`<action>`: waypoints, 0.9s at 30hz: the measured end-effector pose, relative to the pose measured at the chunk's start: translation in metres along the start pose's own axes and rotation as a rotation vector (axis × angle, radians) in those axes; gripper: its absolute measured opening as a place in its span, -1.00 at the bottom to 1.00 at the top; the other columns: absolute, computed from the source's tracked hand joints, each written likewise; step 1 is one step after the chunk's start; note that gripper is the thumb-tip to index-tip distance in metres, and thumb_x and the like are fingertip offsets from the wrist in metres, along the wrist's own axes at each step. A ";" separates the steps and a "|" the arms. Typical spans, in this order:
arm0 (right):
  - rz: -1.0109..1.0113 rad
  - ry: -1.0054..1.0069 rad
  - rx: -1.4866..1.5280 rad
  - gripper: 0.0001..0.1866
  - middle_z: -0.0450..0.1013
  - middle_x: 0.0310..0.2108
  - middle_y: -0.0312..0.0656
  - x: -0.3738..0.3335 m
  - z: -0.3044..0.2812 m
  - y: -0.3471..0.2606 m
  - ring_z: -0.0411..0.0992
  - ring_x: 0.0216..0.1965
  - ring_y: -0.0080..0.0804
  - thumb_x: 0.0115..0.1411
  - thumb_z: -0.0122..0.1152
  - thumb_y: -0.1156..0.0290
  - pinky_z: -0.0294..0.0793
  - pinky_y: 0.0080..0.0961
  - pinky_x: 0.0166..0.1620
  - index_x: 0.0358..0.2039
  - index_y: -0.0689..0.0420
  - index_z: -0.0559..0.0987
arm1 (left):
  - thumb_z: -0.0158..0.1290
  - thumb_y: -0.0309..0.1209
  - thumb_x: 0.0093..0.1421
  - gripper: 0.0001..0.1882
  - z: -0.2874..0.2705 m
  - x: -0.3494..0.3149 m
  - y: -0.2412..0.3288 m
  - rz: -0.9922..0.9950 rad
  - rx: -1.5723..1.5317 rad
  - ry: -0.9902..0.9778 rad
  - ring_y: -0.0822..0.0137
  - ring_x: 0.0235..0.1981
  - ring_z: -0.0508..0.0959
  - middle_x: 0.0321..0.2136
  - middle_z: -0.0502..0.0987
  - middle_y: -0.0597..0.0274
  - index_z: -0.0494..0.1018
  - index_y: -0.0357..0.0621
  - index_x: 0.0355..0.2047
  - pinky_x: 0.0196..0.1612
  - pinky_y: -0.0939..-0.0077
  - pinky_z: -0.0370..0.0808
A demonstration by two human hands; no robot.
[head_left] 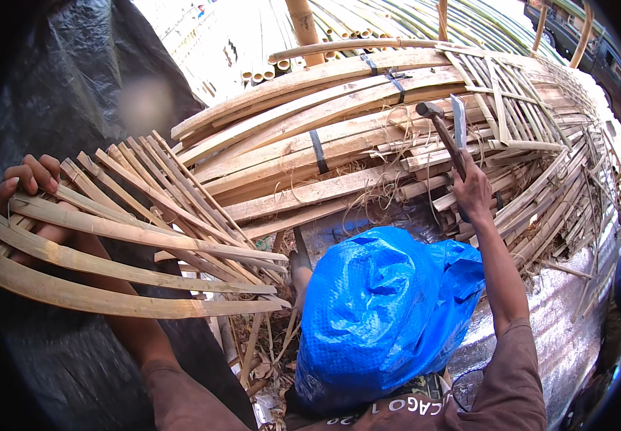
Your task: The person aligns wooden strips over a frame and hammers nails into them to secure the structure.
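At the far left my left hand [35,176] is closed round the edge of a crisscross lattice of bamboo slats [131,270]. Some fingers hook over its upper corner, while the rest of the hand sits partly behind the strips. My right hand [473,191] grips a hammer [441,129], its head pointing up and away. A flat pale blade [459,121], like a knife's, rises beside the hammer's handle from the same hand. The blade's own handle is mostly hidden by my fingers. Both hands are raised, the right one in front of the piled bamboo.
Blue plastic sheeting [371,309] covers my lap. Ahead lie bundles of split bamboo [282,161] tied with black bands, another lattice [504,93] on top. A black tarp [73,86] hangs left; silvery sheeting [562,330] lies right. Bamboo poles [389,21] and a parked vehicle [605,61] are beyond.
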State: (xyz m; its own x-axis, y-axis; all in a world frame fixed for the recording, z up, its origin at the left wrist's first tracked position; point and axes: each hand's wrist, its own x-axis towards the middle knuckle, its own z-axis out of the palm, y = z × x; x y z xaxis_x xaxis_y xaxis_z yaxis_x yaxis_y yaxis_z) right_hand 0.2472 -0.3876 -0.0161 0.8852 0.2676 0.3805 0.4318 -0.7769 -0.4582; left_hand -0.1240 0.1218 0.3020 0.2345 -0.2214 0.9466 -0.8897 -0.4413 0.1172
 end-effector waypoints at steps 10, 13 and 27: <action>0.071 -0.033 -0.441 -0.43 0.47 -0.10 0.02 0.035 0.079 -0.006 0.47 -0.05 0.03 0.19 0.21 0.29 0.45 -0.04 0.01 0.22 0.03 0.36 | 0.04 0.48 -0.03 -0.05 0.024 0.007 0.001 -0.010 -0.019 0.102 0.43 -0.55 0.29 -0.44 0.31 0.24 0.46 -0.23 -0.05 -0.51 0.61 0.24; -0.088 0.023 -0.276 -0.40 0.39 0.00 0.02 0.030 0.075 -0.030 0.38 0.01 0.02 0.17 0.26 0.21 0.36 -0.04 0.08 0.22 0.04 0.37 | 0.18 0.36 -0.05 -0.12 0.032 0.014 -0.004 -0.050 0.081 0.104 0.49 -0.57 0.32 -0.48 0.32 0.28 0.46 -0.23 -0.06 -0.55 0.68 0.21; -0.613 -0.386 1.040 -0.18 0.49 -0.04 0.00 -0.009 -0.022 -0.268 0.45 0.07 -0.18 0.13 0.38 -0.06 0.40 -0.10 0.18 0.28 0.08 0.30 | 0.05 -0.02 0.28 -0.55 0.152 0.082 -0.107 0.129 1.062 -0.051 0.14 -0.55 0.50 -0.55 0.47 0.06 0.51 -0.25 -0.30 -0.43 0.23 0.41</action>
State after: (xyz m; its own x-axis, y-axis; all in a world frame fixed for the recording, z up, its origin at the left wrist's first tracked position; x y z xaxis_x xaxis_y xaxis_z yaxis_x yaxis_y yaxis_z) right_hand 0.1194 -0.1939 0.1210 0.4099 0.7081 0.5749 0.5639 0.2986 -0.7699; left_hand 0.0502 0.0186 0.3208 0.2010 -0.3451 0.9168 -0.1180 -0.9376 -0.3271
